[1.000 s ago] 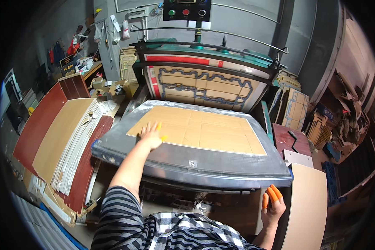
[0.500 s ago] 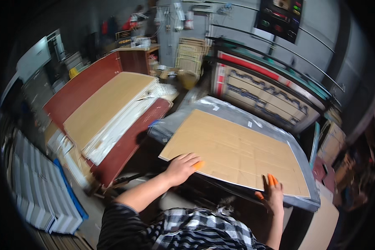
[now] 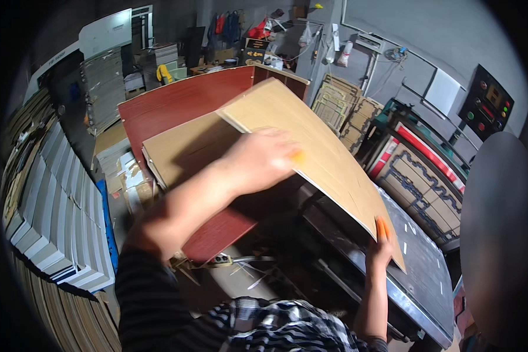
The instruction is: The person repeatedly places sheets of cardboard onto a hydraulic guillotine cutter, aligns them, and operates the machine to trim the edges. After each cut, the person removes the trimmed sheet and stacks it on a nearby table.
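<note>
Cardboard sheet (image 3: 328,158) now lifted, baring more of the press bed (image 3: 422,258).
Left hand (image 3: 261,158) (blurred) and right hand (image 3: 381,246), well apart, clasp its near edge; it overhangs the bed's left edge.

Tan cardboard sheet (image 3: 328,155) — white-edged, faintly creased, held up aslant.

Head-worn fisheye view, left of 2 cameras, facing down, left hand (image 3: 265,155) and right hand (image 3: 381,247) near
</note>
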`<state>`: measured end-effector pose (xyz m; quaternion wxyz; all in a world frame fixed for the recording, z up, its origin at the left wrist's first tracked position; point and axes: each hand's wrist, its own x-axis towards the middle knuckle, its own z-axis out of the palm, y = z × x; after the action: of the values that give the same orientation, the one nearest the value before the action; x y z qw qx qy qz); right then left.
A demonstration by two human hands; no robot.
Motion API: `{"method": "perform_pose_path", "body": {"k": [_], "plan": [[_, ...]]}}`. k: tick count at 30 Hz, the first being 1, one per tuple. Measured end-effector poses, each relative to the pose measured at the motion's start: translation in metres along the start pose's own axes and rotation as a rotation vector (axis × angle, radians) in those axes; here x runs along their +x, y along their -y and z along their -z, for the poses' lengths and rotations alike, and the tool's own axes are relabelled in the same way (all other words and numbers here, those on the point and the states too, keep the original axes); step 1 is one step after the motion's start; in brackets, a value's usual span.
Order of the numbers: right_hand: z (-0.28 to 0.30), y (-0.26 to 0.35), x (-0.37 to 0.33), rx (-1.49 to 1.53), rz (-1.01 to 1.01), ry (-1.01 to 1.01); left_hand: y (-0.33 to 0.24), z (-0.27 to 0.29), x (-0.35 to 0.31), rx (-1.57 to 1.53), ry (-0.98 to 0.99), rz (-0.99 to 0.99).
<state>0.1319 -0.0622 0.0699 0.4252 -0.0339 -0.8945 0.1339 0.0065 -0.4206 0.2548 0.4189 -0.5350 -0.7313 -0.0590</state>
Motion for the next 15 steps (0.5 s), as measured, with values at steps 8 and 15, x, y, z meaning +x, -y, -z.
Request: {"method": "perform_pose_path", "body": {"k": [8,15], "plan": [[-0.205,0.158,0.163,0.011,0.547,-0.004,0.037,0.043,-0.214,0.449,0.199,0.598],[-0.279,0.215,0.075,0.088,0.442,0.296,0.066,-0.123,-0.339,0.432,0.273,0.903]]}}
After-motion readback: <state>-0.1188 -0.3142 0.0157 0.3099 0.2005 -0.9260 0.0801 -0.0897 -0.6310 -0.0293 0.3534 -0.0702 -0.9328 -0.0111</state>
